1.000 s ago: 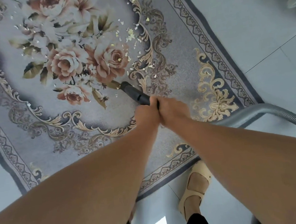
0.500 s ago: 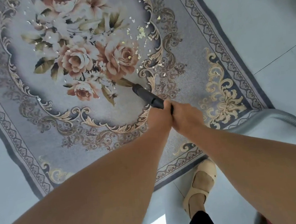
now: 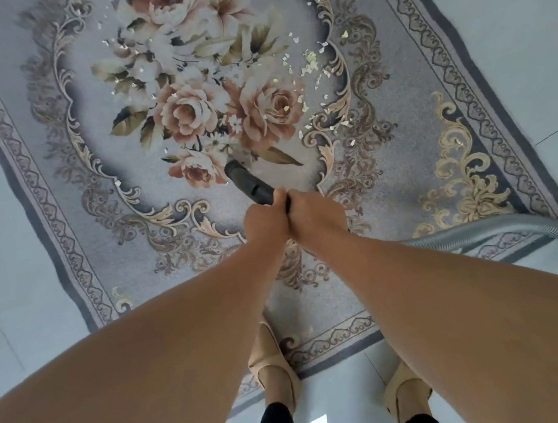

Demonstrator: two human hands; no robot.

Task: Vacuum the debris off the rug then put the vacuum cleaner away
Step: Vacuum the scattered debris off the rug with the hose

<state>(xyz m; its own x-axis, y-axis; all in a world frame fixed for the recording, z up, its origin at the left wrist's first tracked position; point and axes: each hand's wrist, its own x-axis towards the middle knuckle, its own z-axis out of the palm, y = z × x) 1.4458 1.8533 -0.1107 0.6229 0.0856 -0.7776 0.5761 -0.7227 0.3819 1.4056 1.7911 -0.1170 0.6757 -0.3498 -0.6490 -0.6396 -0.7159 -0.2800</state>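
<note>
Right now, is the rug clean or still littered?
Littered: pale debris lies scattered on the rug, mostly beyond the nozzle.

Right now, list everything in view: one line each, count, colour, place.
Patterned floral rug: one, grey with pink roses, on the floor.
Small scrap debris: many, pale yellowish, scattered across the rug's flowers.
Rigid vacuum nozzle tube: one, black, tip at the rug's middle.
Ribbed vacuum hose: one, grey, trailing off right.
Smooth floor tiles: several, pale grey, around the rug.
Strapped shoes: two, beige, at the rug's near edge.
Left hand, right hand: two, both gripping the tube.
</note>
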